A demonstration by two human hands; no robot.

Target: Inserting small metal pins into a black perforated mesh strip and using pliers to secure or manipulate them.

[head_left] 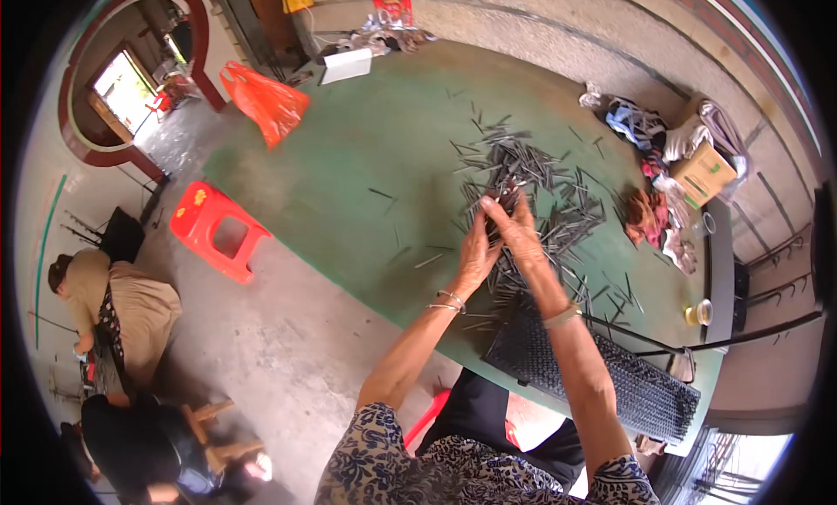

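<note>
A loose heap of thin dark sticks [567,213] is spread over the green tabletop [349,217]. My left hand [478,254] and my right hand [520,230] meet at the near-left side of this heap, thumbs close together. Between their curled fingers is a small bunch of the dark sticks [503,194], partly hidden and a little blurred. Under my right forearm lies a long black tray [610,374] with a fine grid of holes or pegs, along the table's near edge. Its middle is covered by the arm.
A red plastic stool [218,230] and an orange-red bag [266,104] are at the left. Clothes [641,126] and a cardboard box [704,174] lie along the right. A black rod [645,338] crosses near the tray. Two people [131,322] sit at the far left.
</note>
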